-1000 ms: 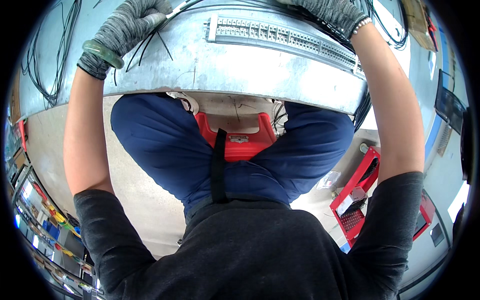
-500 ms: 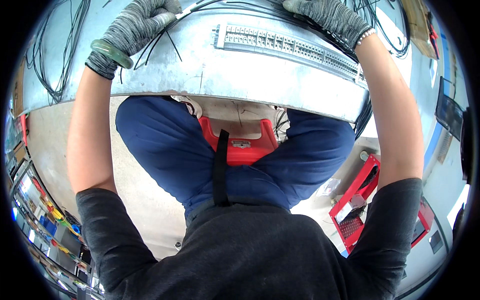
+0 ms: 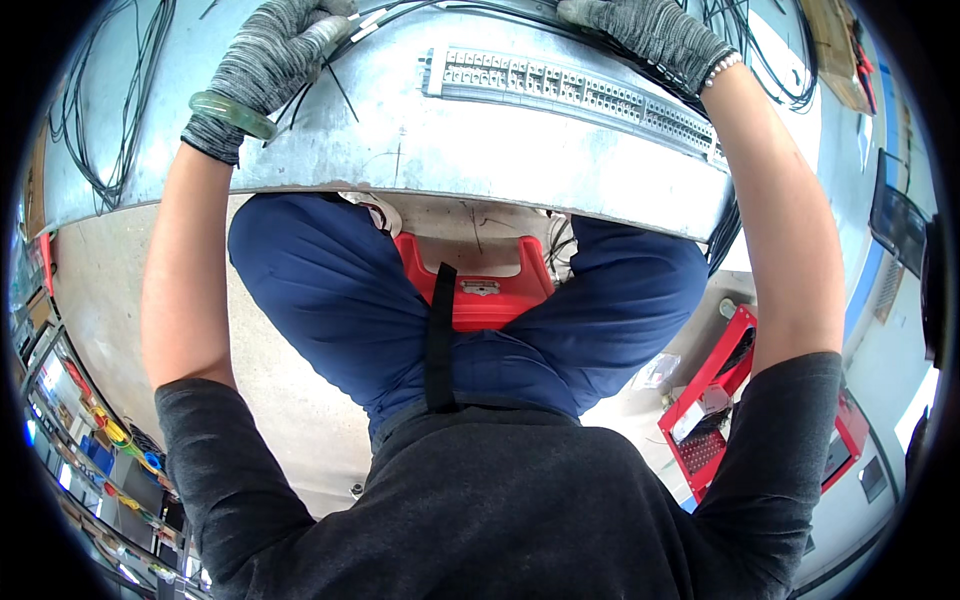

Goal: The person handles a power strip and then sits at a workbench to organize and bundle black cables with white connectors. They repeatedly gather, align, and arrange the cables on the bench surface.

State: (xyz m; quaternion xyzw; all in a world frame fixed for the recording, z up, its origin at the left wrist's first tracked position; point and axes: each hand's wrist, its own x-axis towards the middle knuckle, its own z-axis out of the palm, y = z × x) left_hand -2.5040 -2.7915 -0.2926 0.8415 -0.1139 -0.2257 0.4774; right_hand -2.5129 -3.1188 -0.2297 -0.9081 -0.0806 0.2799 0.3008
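Both my hands wear grey knit gloves and work at a bundle of black wires along the top of the picture. With thumb and fingers closed, my left hand grips the bundle's left end, by white sleeves on the wires. Loose wire ends poke out below it. Farther right, my right hand is closed round the same bundle, its fingertips partly cut off by the picture's edge. Between the hands, nearer me, a long terminal block strip lies on the metal panel.
Coils of black wire lie at the panel's left and far right. A wooden box stands at the upper right. Below the panel, between my knees, is a red stool. A red cart is to the right, shelves to the left.
My left hand has moved slightly right along the wires, and fewer loose ends show beneath it. My right hand has shifted a little left, still on the bundle.
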